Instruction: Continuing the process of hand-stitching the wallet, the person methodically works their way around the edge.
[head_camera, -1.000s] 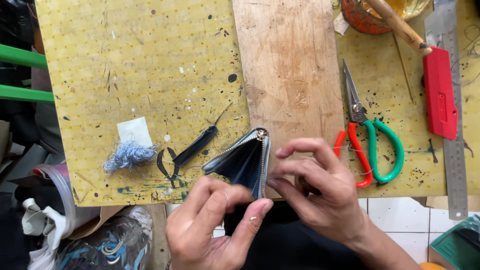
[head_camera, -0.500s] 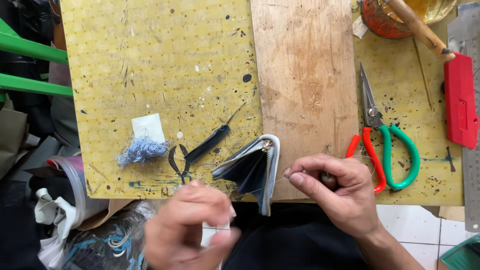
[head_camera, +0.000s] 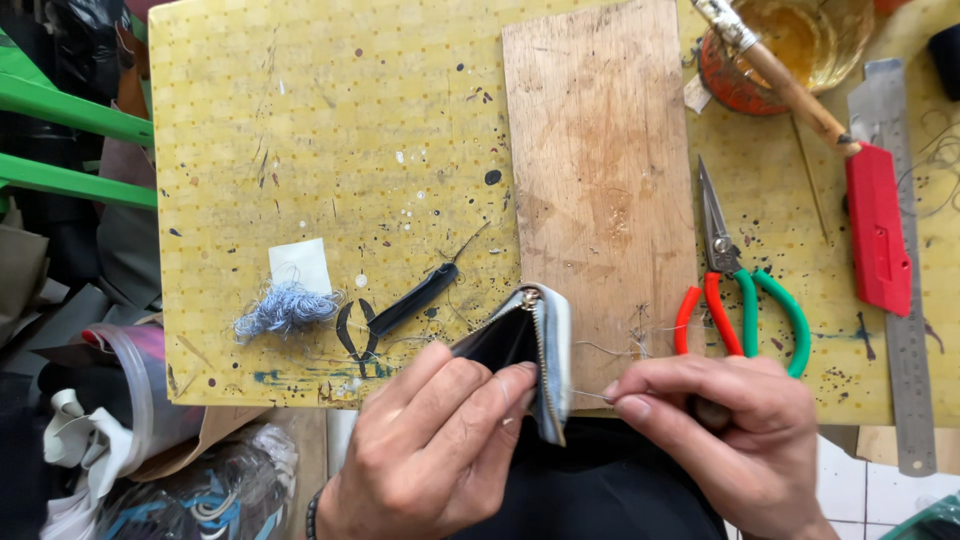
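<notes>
A dark blue zippered pouch with a metal zip stands on edge at the near edge of the yellow cutting mat. My left hand grips the pouch from the left, fingers pressed on its side. My right hand is to the right of the pouch, thumb and forefinger pinched on a thin thread that runs to the zip edge. A needle cannot be made out.
A wooden board lies on the mat. Red-and-green-handled scissors, a red utility knife, a steel ruler, a glue jar with brush, a black thread snip, and a blue thread tuft surround it.
My left hand has come up from below the mat edge and taken hold of the pouch. My right hand stays pinched on the thread beside it.
</notes>
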